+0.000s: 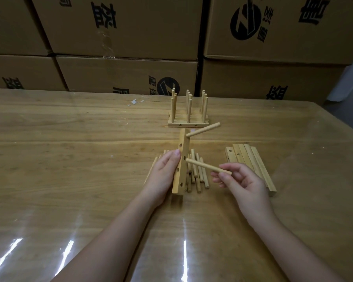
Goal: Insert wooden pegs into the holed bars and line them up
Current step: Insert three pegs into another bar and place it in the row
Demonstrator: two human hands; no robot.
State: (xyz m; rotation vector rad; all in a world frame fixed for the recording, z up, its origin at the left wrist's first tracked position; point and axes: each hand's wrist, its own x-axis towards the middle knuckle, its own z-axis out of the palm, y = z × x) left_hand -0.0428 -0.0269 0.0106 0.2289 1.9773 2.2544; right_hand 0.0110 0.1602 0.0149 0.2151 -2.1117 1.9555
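Both forearms reach in from the near edge of the counter (69, 159), bare to the elbow. The left hand (163, 176) lies thumb-up against the side of a holed bar (180, 162), its fingers wrapped behind and the thumb pressed on the bar's front face, so the bar stands on one end, tilted slightly away. One peg (203, 129) already sticks out of the bar's top hole, angled up to the right. The right hand (238, 182) is turned palm-inward, with thumb and first fingers pinching the near end of a second peg (208, 166); its far tip sits at one of the middle holes, though whether it has entered is hard to tell from here. Behind the bar lies a heap of loose pegs (198, 176), and to the right a row of spare bars (251, 165) lies flat, side by side. Farther back stand finished bars (189, 125) with upright pegs, in front of stacked cardboard boxes (120, 27).
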